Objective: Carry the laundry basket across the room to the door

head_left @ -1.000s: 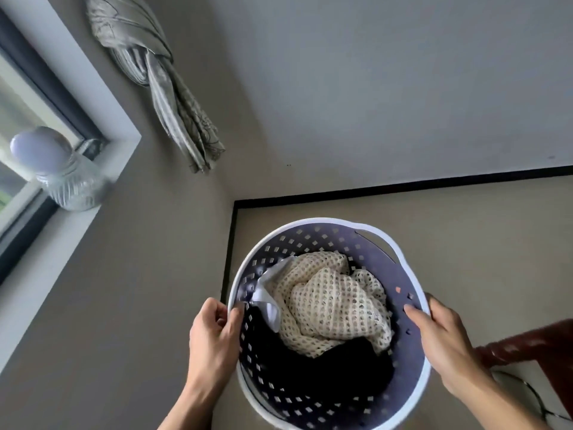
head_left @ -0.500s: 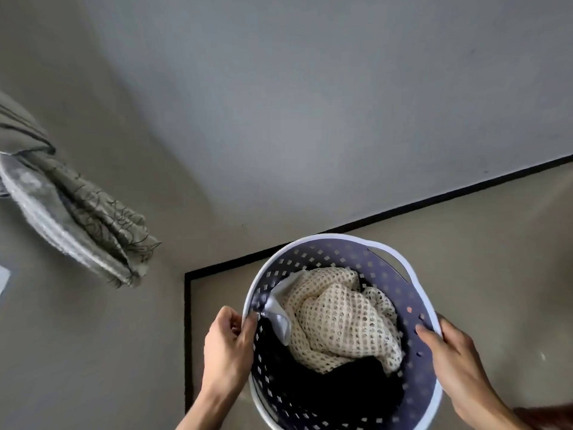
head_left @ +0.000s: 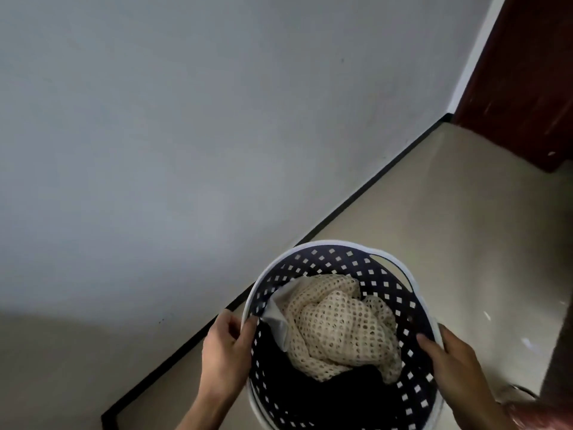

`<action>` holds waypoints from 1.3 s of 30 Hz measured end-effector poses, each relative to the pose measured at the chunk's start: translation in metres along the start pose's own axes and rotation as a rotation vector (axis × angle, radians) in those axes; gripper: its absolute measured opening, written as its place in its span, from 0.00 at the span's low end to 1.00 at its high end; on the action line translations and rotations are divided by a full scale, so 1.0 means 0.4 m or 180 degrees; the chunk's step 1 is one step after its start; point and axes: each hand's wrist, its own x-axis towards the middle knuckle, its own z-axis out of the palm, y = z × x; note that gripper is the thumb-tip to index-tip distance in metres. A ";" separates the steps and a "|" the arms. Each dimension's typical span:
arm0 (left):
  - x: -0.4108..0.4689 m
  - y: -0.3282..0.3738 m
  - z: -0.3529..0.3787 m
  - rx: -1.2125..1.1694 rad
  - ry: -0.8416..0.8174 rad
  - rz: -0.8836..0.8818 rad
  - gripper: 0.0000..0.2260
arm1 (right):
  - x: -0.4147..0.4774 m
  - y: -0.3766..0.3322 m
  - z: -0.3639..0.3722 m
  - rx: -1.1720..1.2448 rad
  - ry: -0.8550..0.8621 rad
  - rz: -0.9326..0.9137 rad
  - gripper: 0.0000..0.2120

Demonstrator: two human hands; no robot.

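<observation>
A round laundry basket, dark blue inside with square holes and a white rim, hangs low in the middle-right of the view. Inside lie a cream mesh cloth, a small white cloth, and dark clothing underneath. My left hand grips the basket's left rim, thumb inside. My right hand grips the right rim, fingers over the edge. A dark red-brown door stands at the top right.
A plain grey wall fills the left and top, with a black skirting line running diagonally to the door. Beige floor stretches between the basket and the door. Dark reddish furniture edges the right side.
The view has swung right: the curtain and window have left the frame and the door has appeared at top right. Both hands keep their hold on the basket.
</observation>
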 end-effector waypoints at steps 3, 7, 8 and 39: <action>0.136 0.090 0.073 0.0054 -0.0074 0.0096 0.15 | 0.132 -0.073 0.002 0.0061 0.0096 0.0094 0.08; 0.322 0.227 0.179 0.0111 -0.0163 0.0297 0.14 | 0.304 -0.188 -0.002 0.0085 0.0201 0.0057 0.09; 0.364 0.256 0.208 0.0108 -0.0187 0.0337 0.14 | 0.345 -0.209 -0.005 0.0078 0.0239 0.0054 0.09; 1.407 1.209 1.380 0.0386 -0.1944 0.1180 0.15 | 1.620 -0.690 -0.335 0.0826 0.2069 0.0478 0.11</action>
